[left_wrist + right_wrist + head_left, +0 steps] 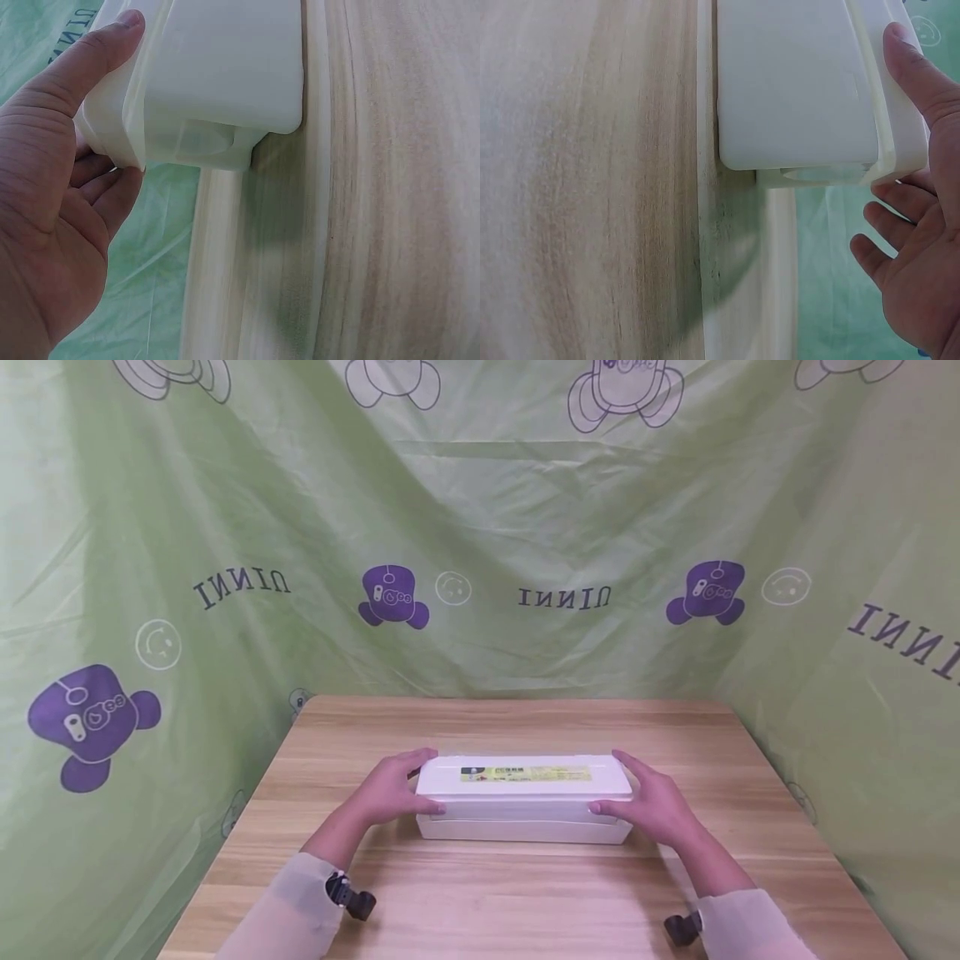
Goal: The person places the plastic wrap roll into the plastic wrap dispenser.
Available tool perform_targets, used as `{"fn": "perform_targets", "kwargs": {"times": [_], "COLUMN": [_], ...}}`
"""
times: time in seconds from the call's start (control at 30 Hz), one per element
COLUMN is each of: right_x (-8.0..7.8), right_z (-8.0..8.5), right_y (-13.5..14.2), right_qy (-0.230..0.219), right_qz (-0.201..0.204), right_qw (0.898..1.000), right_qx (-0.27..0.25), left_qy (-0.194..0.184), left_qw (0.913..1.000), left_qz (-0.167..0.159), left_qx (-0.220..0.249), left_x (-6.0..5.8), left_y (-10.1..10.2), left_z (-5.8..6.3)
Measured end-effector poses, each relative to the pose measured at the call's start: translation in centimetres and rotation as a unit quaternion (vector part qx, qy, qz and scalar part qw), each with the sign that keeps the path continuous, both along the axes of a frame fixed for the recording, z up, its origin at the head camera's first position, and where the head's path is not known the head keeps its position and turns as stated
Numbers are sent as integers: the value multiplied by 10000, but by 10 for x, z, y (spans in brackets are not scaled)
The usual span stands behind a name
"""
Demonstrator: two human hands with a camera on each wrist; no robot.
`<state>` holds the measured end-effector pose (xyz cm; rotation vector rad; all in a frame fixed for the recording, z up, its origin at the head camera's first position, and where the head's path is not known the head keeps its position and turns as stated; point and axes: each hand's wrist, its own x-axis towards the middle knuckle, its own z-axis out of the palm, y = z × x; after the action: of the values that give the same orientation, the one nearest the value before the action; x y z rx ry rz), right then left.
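A long white plastic storage box (525, 832) sits on the table, its white lid (525, 791) on top with a yellow-green printed label (555, 773). My left hand (390, 791) grips the left end of the lid, thumb on the front side and fingertips at the back. At the other end my right hand (658, 806) holds the lid the same way. In the left wrist view the left hand's lower fingers curl under the lid's rim (133, 127). The right wrist view shows the right thumb (915, 67) pressed on the lid's side, with the lower fingers spread loosely beside the end.
The wood-grain table (510, 902) extends around the box on all sides. Behind and beside it hangs a green curtain (487, 652) with purple bear prints. Small black devices (362, 906) are strapped at both wrists.
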<state>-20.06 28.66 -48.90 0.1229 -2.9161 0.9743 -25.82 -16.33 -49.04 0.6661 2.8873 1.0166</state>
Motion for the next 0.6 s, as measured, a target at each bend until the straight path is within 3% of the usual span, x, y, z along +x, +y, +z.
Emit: {"fn": "perform_targets", "kwargs": {"times": [0.6], "right_x": [11], "right_z": [-4], "right_y": [0], "right_qy": [107], "right_qz": [21], "right_qw": [9999], "right_qx": [-98], "left_qy": [-27], "left_qw": [10000], "left_qz": [25], "left_qx": [-3], "left_x": [14], "left_y": [1], "left_z": [-2]}}
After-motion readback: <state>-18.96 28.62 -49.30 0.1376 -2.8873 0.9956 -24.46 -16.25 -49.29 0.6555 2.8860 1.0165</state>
